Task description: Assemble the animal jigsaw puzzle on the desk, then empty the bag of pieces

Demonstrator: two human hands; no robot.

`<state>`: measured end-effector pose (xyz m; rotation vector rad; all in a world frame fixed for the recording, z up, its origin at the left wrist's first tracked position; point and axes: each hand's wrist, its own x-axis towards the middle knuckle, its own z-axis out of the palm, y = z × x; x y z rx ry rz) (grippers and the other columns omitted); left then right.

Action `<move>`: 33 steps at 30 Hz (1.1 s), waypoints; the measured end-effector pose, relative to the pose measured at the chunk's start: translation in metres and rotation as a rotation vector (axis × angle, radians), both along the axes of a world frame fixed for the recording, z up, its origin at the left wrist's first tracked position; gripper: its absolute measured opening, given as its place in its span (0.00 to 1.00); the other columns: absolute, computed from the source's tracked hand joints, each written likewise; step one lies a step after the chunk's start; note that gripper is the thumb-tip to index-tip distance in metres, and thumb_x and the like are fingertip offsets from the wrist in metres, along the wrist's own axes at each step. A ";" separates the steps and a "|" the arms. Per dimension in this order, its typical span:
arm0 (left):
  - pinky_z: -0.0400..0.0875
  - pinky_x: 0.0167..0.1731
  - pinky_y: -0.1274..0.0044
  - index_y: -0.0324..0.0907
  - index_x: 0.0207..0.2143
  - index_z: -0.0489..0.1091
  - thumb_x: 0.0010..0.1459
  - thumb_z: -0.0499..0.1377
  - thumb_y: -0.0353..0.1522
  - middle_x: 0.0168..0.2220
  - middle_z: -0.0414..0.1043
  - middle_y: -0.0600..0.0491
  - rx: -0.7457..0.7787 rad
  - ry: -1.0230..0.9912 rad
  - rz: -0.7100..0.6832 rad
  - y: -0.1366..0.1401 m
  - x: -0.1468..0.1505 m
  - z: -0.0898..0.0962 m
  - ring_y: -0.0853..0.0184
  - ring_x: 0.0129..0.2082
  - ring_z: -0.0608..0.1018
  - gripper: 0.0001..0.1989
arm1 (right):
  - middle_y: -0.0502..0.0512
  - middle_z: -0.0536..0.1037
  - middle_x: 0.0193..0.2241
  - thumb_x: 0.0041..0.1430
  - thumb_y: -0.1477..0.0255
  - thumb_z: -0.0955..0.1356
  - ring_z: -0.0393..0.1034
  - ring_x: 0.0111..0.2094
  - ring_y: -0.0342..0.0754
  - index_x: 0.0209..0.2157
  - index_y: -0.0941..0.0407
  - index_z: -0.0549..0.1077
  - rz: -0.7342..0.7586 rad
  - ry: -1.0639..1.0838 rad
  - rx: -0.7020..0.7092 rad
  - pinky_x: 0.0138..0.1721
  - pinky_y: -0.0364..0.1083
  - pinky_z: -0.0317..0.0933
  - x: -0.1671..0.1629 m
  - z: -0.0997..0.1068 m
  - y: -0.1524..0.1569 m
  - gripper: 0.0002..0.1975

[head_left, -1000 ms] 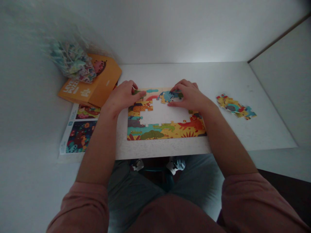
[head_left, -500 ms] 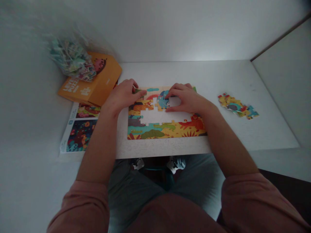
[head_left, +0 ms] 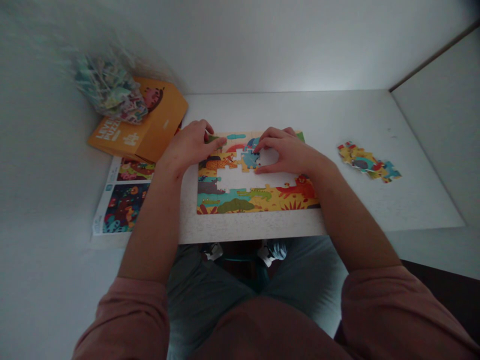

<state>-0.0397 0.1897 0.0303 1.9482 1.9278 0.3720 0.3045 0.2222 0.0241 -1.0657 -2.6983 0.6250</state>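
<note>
A partly assembled jigsaw puzzle (head_left: 232, 206) with animal pictures lies flat on the white table, its frame joined around an open gap in the middle. At the upper part of this gap sits a blue elephant puzzle piece (head_left: 249, 161), very near the neighbouring pieces; I cannot tell if it is fully seated. My right hand (head_left: 288, 151) has thumb and index finger at the right side of that piece, gripping it. My left hand (head_left: 193, 143) rests at the puzzle's upper left corner, thumb stretched over the edge pieces and fingers apart, holding nothing.
Several loose puzzle pieces (head_left: 369, 162) lie in a heap on the right of the table (head_left: 416, 200). At the left stands an orange puzzle box (head_left: 161, 117) with a clear bag of pieces (head_left: 112, 90) on it. Printed picture sheets (head_left: 125, 207) lie partly under the box.
The elephant piece has shifted very slightly left against its neighbours, with my right fingers still on it. My left hand stays in place. The view has moved a little.
</note>
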 end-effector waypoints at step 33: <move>0.78 0.53 0.61 0.52 0.56 0.83 0.74 0.74 0.52 0.53 0.87 0.44 -0.029 -0.013 0.030 -0.003 0.004 0.006 0.47 0.55 0.85 0.19 | 0.63 0.84 0.66 0.69 0.43 0.85 0.80 0.68 0.78 0.65 0.36 0.95 -0.038 -0.006 -0.042 0.84 0.84 0.59 0.035 -0.002 0.018 0.27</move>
